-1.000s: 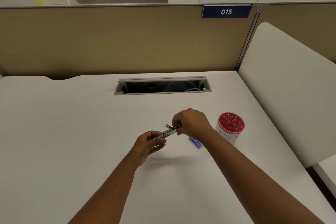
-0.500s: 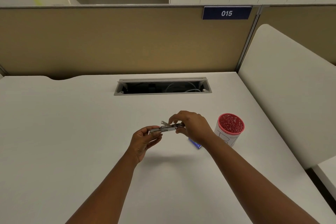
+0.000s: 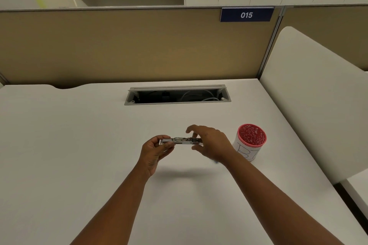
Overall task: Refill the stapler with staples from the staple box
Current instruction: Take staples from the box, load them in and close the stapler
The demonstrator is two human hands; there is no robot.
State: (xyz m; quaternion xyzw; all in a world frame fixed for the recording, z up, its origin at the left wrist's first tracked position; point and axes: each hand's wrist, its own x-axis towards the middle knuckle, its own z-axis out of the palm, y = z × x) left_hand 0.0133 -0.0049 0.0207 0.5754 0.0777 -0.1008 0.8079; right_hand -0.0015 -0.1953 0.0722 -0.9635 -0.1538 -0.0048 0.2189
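Mid-frame, the left hand (image 3: 155, 151) gripped one end of the one stapler (image 3: 180, 141); the right hand (image 3: 211, 143) pinched the other. One red cup (image 3: 251, 141) stood to the right.

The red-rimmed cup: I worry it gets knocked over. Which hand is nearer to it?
Right. The right hand is just left of the cup, not touching it; the left hand grips the stapler's other end, farther left.

Left hand (image 3: 154, 152) and right hand (image 3: 212, 143) hold the stapler (image 3: 180, 141) by its ends.
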